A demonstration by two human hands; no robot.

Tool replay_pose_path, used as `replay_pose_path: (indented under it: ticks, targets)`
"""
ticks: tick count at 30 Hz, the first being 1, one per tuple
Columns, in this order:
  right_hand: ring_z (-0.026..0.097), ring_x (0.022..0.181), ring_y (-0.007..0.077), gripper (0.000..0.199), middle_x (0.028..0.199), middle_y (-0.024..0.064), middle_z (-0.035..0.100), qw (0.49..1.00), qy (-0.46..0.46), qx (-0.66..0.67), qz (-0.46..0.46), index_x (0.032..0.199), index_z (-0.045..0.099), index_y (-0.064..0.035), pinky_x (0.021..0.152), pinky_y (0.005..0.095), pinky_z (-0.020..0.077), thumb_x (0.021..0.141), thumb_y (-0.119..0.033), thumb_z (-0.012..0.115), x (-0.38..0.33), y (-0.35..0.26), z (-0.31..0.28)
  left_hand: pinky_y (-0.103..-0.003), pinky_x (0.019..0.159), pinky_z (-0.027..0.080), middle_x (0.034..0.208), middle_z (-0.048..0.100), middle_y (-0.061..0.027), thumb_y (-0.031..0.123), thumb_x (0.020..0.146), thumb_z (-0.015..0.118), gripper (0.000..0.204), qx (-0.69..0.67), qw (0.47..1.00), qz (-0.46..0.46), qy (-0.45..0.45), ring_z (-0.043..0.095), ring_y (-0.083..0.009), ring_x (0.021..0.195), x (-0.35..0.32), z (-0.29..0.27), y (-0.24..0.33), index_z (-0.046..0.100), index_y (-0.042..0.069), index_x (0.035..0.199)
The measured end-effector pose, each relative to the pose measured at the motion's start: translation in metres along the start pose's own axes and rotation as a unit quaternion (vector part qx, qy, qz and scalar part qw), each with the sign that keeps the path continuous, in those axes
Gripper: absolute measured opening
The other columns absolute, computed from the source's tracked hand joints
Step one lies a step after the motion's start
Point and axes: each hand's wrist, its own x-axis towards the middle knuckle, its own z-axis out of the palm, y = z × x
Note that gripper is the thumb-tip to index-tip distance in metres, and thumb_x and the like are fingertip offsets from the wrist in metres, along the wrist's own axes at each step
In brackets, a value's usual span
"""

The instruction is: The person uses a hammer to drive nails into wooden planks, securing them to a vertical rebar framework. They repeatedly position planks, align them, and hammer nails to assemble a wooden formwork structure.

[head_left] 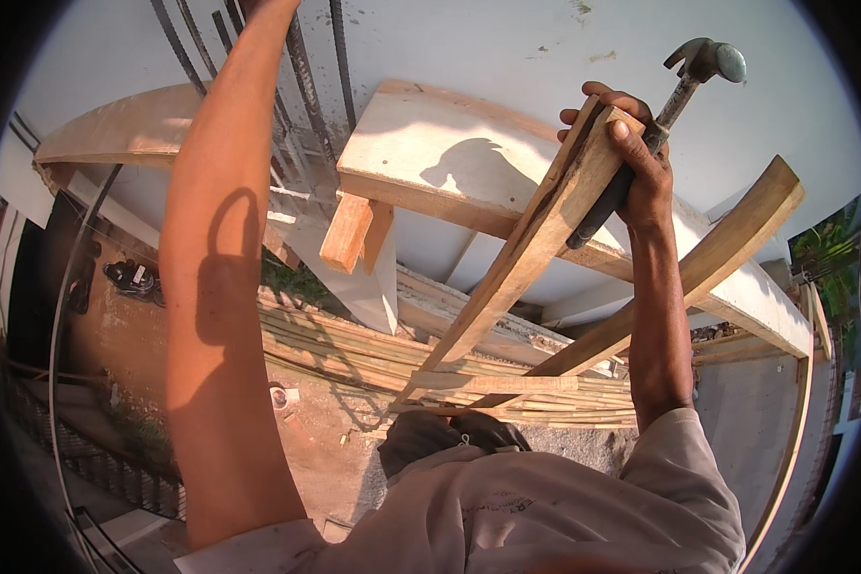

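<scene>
My right hand (641, 153) is wrapped round the dark grip of a claw hammer (703, 62). The same hand clasps the top end of a wooden ladder's left rail (531, 244), its thumb over the near face. The hammer's metal head sticks up beyond my fingers. My left arm (215, 239) stretches up past several steel reinforcing bars (306, 86). At the top edge the left hand is almost wholly cut off, so its fingers are hidden. The ladder's right rail (737, 234) leans against a plywood-topped formwork board (421, 129), and a rung (493, 381) lies low before my body.
Short timber blocks (349, 230) jut from under the formwork. Another curved board (115, 129) stands at the left. Long poles or planks (325, 349) lie far below, above the brown ground (316, 440). A pale wall (507, 43) rises behind. A thin bent rod (57, 335) runs down the left.
</scene>
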Motion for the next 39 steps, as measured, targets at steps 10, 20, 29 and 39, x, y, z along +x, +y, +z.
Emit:
replay_pose_path:
  ticks: [10, 20, 29, 39]
  targets:
    - [0.065, 0.109, 0.0260, 0.070, 0.119, 0.0147, 0.063, 0.995, 0.062, -0.075, -0.037, 0.137, 0.049, 0.0050, 0.092, 0.0396, 0.0563, 0.095, -0.049, 0.062, -0.008, -0.001, -0.002, -0.046, 0.062, 0.044, 0.065, 0.059, -0.0253, 0.030, 0.087, 0.068, 0.037, -0.045, 0.998, -0.044, -0.011, 0.056, -0.0364, 0.058, 0.000, -0.004, 0.008, 0.063, -0.006, 0.077]
    - [0.046, 0.046, 0.0062, 0.045, 0.055, -0.0046, 0.045, 0.901, 0.061, -0.402, 0.151, 0.074, 0.055, -0.0083, 0.042, 0.0260, 0.0417, 0.094, -0.047, 0.066, 0.040, -0.022, -0.043, -0.048, 0.063, 0.045, 0.068, 0.061, -0.0242, 0.031, 0.087, 0.068, 0.037, -0.016, 0.999, -0.041, -0.004, 0.061, -0.0425, 0.067, -0.001, 0.000, 0.004, 0.062, -0.004, 0.074]
    - [0.044, 0.058, 0.0122, 0.054, 0.063, -0.0024, 0.046, 0.831, -0.174, -0.514, 0.120, 0.090, 0.062, -0.0062, 0.053, 0.0316, 0.0353, 0.084, -0.059, 0.071, 0.088, 0.038, -0.021, -0.050, 0.062, 0.045, 0.069, 0.061, -0.0237, 0.034, 0.086, 0.069, 0.040, 0.000, 0.998, -0.057, -0.002, 0.061, -0.0434, 0.070, -0.001, 0.003, -0.001, 0.058, -0.003, 0.072]
    - [0.049, 0.055, 0.0084, 0.027, 0.062, 0.0016, 0.053, 0.853, -0.160, -0.497, -0.003, 0.093, 0.066, -0.0079, 0.053, 0.0287, 0.0415, 0.088, -0.034, 0.065, 0.144, -0.081, 0.048, -0.050, 0.061, 0.045, 0.069, 0.062, -0.0233, 0.034, 0.085, 0.070, 0.038, -0.060, 0.995, -0.073, -0.027, 0.061, -0.0441, 0.068, -0.002, 0.002, 0.001, 0.061, -0.001, 0.073]
